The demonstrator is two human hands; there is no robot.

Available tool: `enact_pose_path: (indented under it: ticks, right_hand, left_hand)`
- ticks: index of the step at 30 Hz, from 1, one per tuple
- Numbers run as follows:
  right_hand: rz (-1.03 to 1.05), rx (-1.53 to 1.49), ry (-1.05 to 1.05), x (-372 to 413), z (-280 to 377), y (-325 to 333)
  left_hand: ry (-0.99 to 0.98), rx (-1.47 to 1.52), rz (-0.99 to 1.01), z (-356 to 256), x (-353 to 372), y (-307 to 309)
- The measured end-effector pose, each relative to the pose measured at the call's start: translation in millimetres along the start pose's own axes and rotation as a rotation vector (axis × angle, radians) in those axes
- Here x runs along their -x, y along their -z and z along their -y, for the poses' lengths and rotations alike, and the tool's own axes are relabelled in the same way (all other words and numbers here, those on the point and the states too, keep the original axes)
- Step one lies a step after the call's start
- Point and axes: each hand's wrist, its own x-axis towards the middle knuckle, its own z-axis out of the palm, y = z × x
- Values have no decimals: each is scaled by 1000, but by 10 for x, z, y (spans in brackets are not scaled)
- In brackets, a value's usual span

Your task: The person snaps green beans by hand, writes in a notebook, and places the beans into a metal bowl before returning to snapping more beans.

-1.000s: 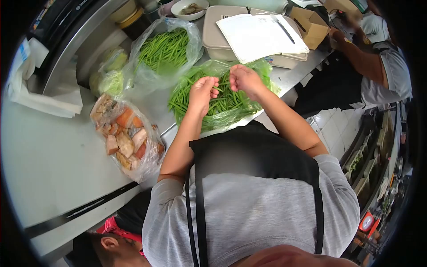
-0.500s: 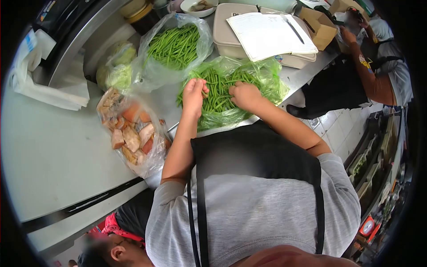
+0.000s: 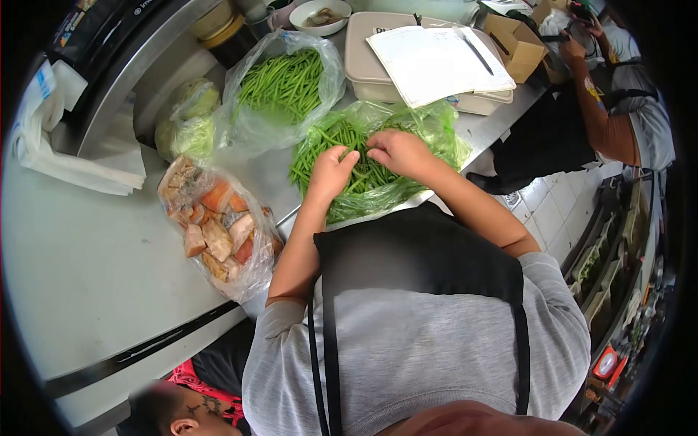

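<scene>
Where green beans [image 3: 309,160] were spread in an open green plastic bag [image 3: 454,149] on the metal worktop [image 3: 273,174], both hands were held at the pile. The left hand [image 3: 329,178] was placed at its near left part, and the right hand [image 3: 400,154] just beside, to the right and slightly farther. The fingers of both were partly curled; whether a bean was pinched in either could not be told. Farther left, more beans [image 3: 280,83] were contained in a clear plastic bag [image 3: 331,73].

Each bean could be judged light, slim and fairly firm, easily flexed a little but apt to be snapped if bent sharply; whether the skins were wet enough to be slippery could not be told. A single bean would be best gripped near one end, a bundle around its middle, with light pressure. The green bag was judged thin and limp, poorly suited to being lifted by one edge while loaded.
</scene>
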Motion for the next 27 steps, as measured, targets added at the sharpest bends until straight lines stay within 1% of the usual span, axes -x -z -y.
enact_pose_path:
  ticks: [2, 3, 5, 8, 10, 11, 13, 14, 17, 18, 21, 22, 25, 27]
  right_hand:
    - [161, -45, -43, 10, -10, -3]
    - [184, -69, 8, 22, -18, -13]
    - [225, -116, 107, 64, -42, -53]
    - [237, -103, 123, 81, -26, -90]
    - [130, 13, 48, 90, 25, -136]
    - [73, 73, 9, 79, 36, -143]
    - [25, 49, -35, 51, -1, -169]
    - [2, 35, -56, 47, -17, -166]
    - [115, -98, -92, -16, -7, -90]
    - [137, -107, -108, -34, -30, -96]
    - [183, -121, -146, -74, -110, -149]
    - [186, -122, -153, -87, -118, -171]
    - [179, -124, -136, -114, -72, -158]
    - [148, -144, -121, -126, -56, -137]
  left_hand:
    - [25, 86, -68, -14, 1, 14]
    - [36, 129, -101, -21, -7, 21]
    - [75, 189, -75, -5, -25, 38]
    - [148, 277, -71, -106, 12, 52]
    - [190, 348, -74, -186, 52, 36]
    - [168, 368, -83, -170, 61, 27]
    - [118, 414, -87, -92, 61, -10]
    - [200, 454, -48, -57, 67, 23]
    - [141, 372, -292, 80, 13, 89]
    - [58, 64, -346, 257, -50, 131]
    - [-21, -619, -271, 201, -51, 122]
    - [187, -651, -147, -69, -9, 113]
    - [334, -840, -8, -195, -28, 71]
    - [245, -792, 19, -140, -40, 91]
